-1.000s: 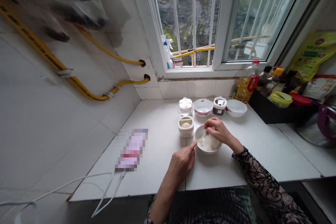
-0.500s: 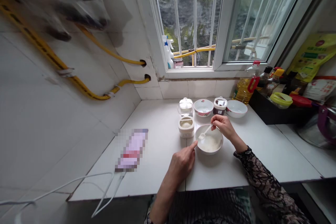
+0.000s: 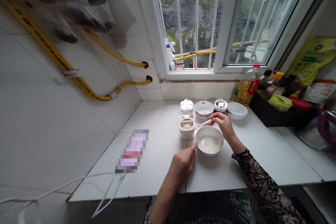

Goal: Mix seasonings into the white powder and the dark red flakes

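Gripping a white spoon, the right hand is right of the frame's centre; the left hand, lower centre, half open, touches the bowl with one finger.

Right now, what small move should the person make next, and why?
Probably ease the white spoon left into the open canister. The right hand grips its handle, and its scoop end points toward that canister, which shows pale contents. Meanwhile, the left hand could keep its finger at the rim of the nearest bowl.
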`<act>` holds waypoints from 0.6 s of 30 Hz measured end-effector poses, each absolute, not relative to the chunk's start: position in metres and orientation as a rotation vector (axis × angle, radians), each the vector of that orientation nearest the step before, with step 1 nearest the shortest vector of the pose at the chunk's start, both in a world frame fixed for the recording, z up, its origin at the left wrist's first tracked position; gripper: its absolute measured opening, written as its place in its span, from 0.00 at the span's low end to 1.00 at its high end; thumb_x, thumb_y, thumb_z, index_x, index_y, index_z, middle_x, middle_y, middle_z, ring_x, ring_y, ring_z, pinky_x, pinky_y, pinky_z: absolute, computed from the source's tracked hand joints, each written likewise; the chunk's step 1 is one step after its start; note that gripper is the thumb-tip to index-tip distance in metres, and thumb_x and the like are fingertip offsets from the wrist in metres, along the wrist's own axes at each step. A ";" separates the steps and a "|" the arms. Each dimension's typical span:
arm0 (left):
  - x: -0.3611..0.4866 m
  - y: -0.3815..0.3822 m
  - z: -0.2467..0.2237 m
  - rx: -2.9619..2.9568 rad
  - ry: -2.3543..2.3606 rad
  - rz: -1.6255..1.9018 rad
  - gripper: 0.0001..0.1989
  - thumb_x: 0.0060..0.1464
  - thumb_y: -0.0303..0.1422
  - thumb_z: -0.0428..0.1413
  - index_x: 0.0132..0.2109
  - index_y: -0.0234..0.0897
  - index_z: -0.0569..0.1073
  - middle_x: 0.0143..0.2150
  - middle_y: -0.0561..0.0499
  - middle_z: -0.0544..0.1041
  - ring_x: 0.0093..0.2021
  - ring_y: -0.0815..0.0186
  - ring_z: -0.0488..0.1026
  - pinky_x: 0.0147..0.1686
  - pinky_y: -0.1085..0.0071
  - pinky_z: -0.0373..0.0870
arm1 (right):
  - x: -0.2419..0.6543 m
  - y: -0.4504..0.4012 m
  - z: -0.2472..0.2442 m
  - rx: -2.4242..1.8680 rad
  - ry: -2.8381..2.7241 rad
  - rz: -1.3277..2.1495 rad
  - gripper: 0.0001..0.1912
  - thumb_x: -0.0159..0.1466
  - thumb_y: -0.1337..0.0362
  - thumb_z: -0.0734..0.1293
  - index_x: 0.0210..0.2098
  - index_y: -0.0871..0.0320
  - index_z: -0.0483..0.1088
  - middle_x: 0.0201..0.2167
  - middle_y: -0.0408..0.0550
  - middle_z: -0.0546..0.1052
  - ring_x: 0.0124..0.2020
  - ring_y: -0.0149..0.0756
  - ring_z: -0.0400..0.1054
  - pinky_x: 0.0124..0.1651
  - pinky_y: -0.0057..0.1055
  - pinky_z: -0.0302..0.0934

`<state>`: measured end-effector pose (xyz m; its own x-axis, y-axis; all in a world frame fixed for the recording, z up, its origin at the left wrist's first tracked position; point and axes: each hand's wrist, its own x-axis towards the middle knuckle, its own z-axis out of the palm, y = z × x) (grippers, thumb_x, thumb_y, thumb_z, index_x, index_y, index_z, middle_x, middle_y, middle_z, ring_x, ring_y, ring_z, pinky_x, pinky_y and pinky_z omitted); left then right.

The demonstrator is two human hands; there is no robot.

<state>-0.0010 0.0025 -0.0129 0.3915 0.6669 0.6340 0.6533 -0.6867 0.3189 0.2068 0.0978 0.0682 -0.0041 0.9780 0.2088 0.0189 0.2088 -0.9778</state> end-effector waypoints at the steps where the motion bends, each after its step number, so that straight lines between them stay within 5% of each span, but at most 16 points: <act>1: -0.001 0.003 -0.013 2.608 1.236 1.201 0.22 0.65 0.25 0.44 0.64 0.35 0.63 0.40 0.45 0.81 0.36 0.64 0.79 0.34 0.71 0.77 | 0.203 0.097 0.069 -1.050 -1.339 0.982 0.05 0.53 0.62 0.64 0.28 0.56 0.68 0.23 0.43 0.76 0.26 0.36 0.72 0.37 0.34 0.67; 5: -0.001 0.003 -0.013 2.611 1.221 1.214 0.22 0.65 0.25 0.44 0.64 0.35 0.62 0.40 0.46 0.81 0.36 0.64 0.79 0.34 0.71 0.77 | 0.189 0.089 0.069 -1.022 -1.551 0.574 0.05 0.63 0.62 0.61 0.35 0.55 0.68 0.33 0.49 0.79 0.36 0.41 0.74 0.46 0.40 0.66; 10: -0.001 0.003 -0.015 2.611 1.237 1.196 0.21 0.65 0.26 0.44 0.64 0.35 0.63 0.41 0.45 0.81 0.37 0.64 0.80 0.35 0.71 0.78 | 0.180 0.082 0.067 -0.820 -2.035 0.061 0.08 0.66 0.69 0.59 0.35 0.54 0.69 0.29 0.47 0.78 0.36 0.40 0.72 0.59 0.47 0.56; 18: -0.002 0.002 -0.014 2.600 1.241 1.194 0.22 0.65 0.25 0.45 0.64 0.35 0.63 0.40 0.45 0.81 0.36 0.64 0.80 0.35 0.71 0.78 | 0.198 0.081 0.069 -0.943 -1.724 0.170 0.05 0.65 0.66 0.61 0.35 0.54 0.69 0.30 0.48 0.78 0.38 0.42 0.72 0.54 0.44 0.60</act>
<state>-0.0015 0.0024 -0.0143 0.3902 0.6720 0.6295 0.6547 -0.6832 0.3235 0.1975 0.0811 0.0689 -0.0732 0.6606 0.7472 0.5024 0.6716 -0.5446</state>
